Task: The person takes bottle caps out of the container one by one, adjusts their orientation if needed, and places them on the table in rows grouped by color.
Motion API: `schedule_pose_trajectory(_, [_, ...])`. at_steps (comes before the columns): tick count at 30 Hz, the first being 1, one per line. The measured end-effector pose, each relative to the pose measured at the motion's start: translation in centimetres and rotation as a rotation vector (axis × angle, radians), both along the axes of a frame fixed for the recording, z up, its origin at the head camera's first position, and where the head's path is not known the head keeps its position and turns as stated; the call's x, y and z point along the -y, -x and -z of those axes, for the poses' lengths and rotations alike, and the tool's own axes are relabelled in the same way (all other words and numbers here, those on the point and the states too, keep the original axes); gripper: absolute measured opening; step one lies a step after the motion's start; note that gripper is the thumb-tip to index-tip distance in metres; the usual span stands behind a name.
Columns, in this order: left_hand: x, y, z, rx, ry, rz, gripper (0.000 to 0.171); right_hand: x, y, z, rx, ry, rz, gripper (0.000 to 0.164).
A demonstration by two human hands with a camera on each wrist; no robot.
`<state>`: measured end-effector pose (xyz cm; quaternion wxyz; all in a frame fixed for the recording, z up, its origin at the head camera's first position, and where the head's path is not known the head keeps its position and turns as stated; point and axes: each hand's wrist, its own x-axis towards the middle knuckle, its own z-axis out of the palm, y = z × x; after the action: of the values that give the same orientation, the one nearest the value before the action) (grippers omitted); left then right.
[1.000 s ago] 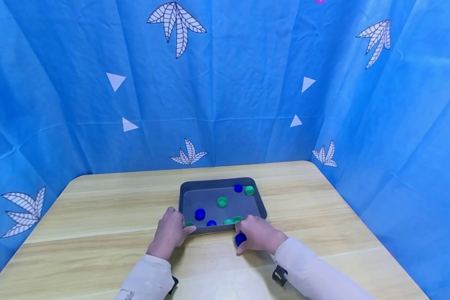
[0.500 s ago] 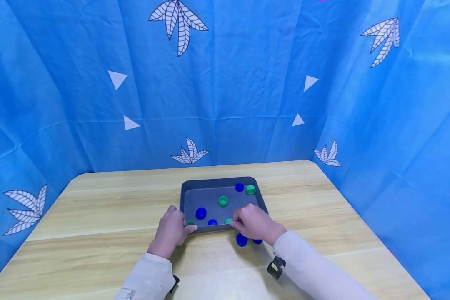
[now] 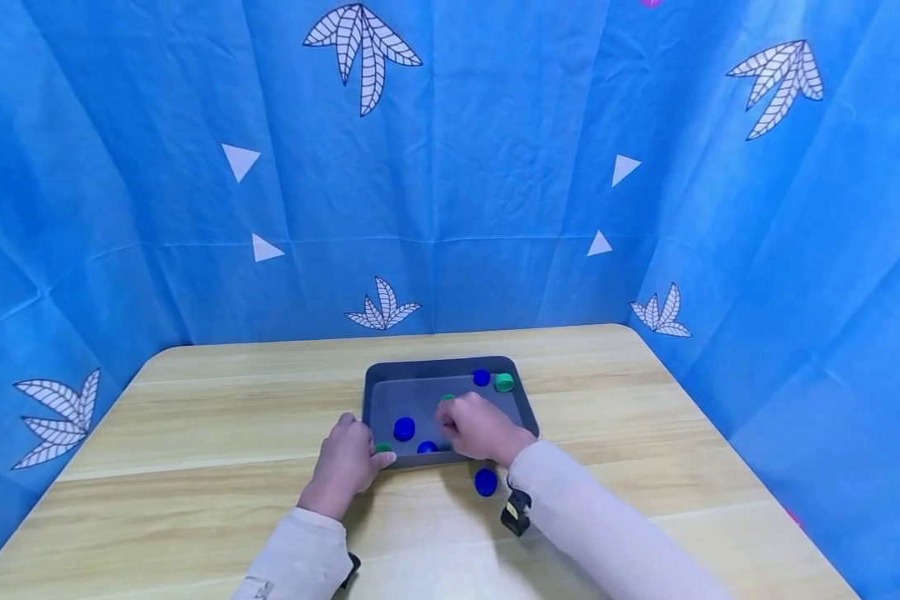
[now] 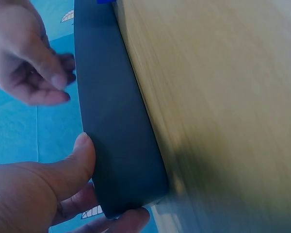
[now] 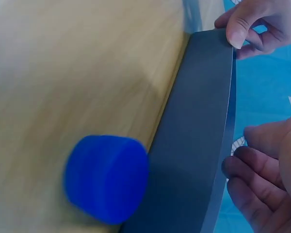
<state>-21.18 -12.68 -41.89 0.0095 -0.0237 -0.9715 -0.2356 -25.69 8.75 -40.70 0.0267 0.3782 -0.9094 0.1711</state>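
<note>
A shallow dark grey tray (image 3: pixel 437 369) lies on the table with several blue and green bottle caps in it. My left hand (image 3: pixel 342 458) grips its near left corner, thumb against the outer wall (image 4: pixel 114 111) and fingers round the end. Over the tray's near right part hovers my right hand (image 3: pixel 482 427), its thumb and loosely bent fingers apart with nothing visible between them in the right wrist view. Just beyond its fingers a green cap (image 3: pixel 447 397) shows partly. A blue cap (image 5: pixel 106 179) stands on the table outside the near wall, below the right wrist.
In the tray are a blue cap (image 3: pixel 404 429) at centre left, another blue cap (image 3: pixel 427 447) by the near wall, and a green cap (image 3: pixel 504 382) in the far right corner. A blue patterned cloth (image 3: pixel 495 167) hangs behind the wooden table (image 3: pixel 247 400).
My right hand has moved from the tray's near edge inward and to the left, over the tray. It now covers the near right caps. My left hand keeps its hold on the corner.
</note>
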Motion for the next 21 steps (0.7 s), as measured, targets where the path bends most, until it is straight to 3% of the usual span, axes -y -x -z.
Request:
schedule_pose_trajectory(4, [0.0, 0.1, 0.0, -0.009, 0.001, 0.005, 0.039, 1.0, 0.8, 0.0, 0.045, -0.05, 0.007, 0.003])
schedule_pose_trajectory(6, [0.0, 0.1, 0.0, -0.009, -0.001, 0.005, 0.039, 1.5, 1.0, 0.0, 0.097, -0.089, 0.022, 0.014])
schedule_pose_trajectory(10, [0.1, 0.0, 0.1, -0.001, 0.005, 0.004, 0.039, 2.6, 1.4, 0.2, 0.182, -0.176, 0.07, 0.021])
schedule_pose_trajectory(21, [0.1, 0.0, -0.1, 0.015, 0.003, -0.001, 0.039, 4.4, 1.8, 0.4, 0.258, -0.266, 0.154, 0.011])
